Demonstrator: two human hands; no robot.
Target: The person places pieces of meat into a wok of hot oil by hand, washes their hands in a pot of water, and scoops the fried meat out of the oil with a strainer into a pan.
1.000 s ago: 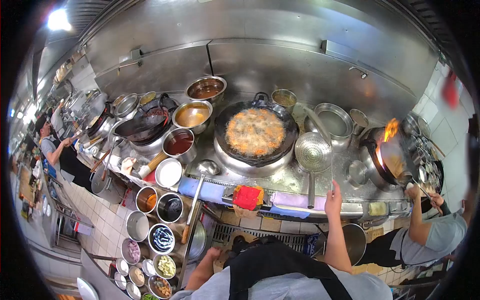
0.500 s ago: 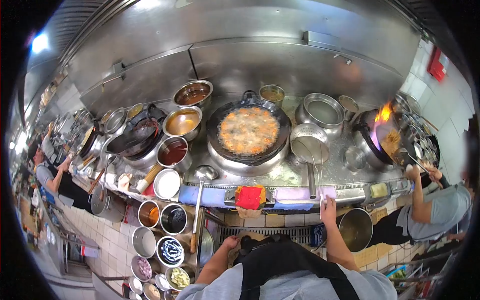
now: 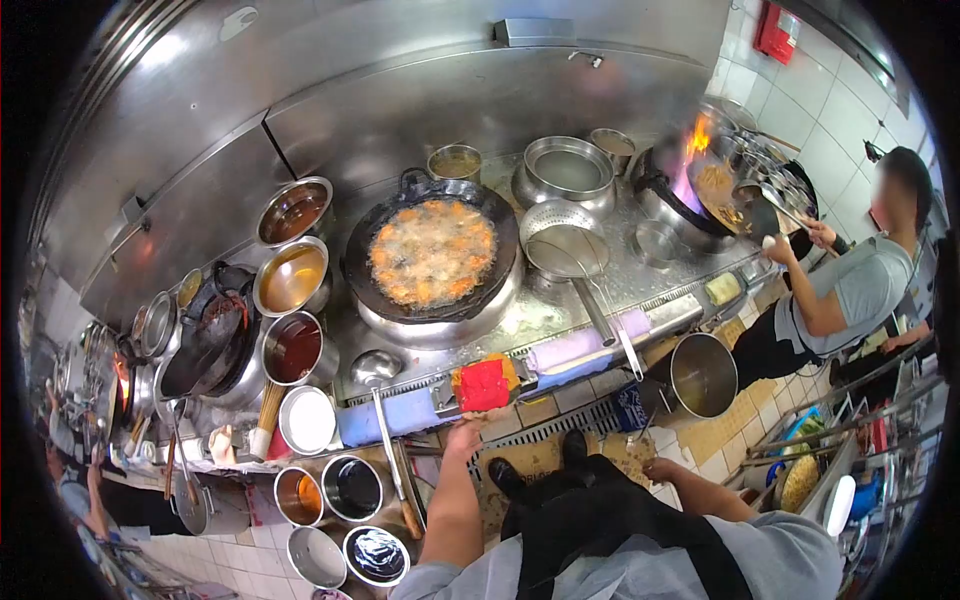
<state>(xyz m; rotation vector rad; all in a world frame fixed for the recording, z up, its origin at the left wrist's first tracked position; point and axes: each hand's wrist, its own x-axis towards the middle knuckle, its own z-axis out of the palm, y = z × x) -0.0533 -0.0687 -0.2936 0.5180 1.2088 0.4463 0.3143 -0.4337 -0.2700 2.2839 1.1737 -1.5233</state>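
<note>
My left hand [image 3: 463, 440] hangs just below the counter edge near a red cloth [image 3: 484, 384], its fingers curled with nothing visible in them. Beside my hip, my right hand [image 3: 657, 470] is loosely closed and apart from the utensils. Orange pieces [image 3: 433, 254] fry in bubbling oil in the black wok [image 3: 360, 294] ahead of me. To its right lies a perforated strainer [image 3: 562, 216] with a wire-handled skimmer [image 3: 634, 362] across it, both handles over the counter edge. A steel ladle [image 3: 377, 367] rests left of the red cloth, its wooden-tipped handle hanging over the front.
Steel pots of sauce [image 3: 292, 277] line the left side. Several containers [image 3: 377, 556] stand lower left. A co-worker [image 3: 850, 270] at right tosses food in a wok [image 3: 715, 195] beside open flame. A deep pot [image 3: 704, 375] stands at lower right.
My view has swung to the right. My right hand has left the skimmer handle at the counter edge and dropped beside my body. My left hand has moved forward, nearer the counter.
</note>
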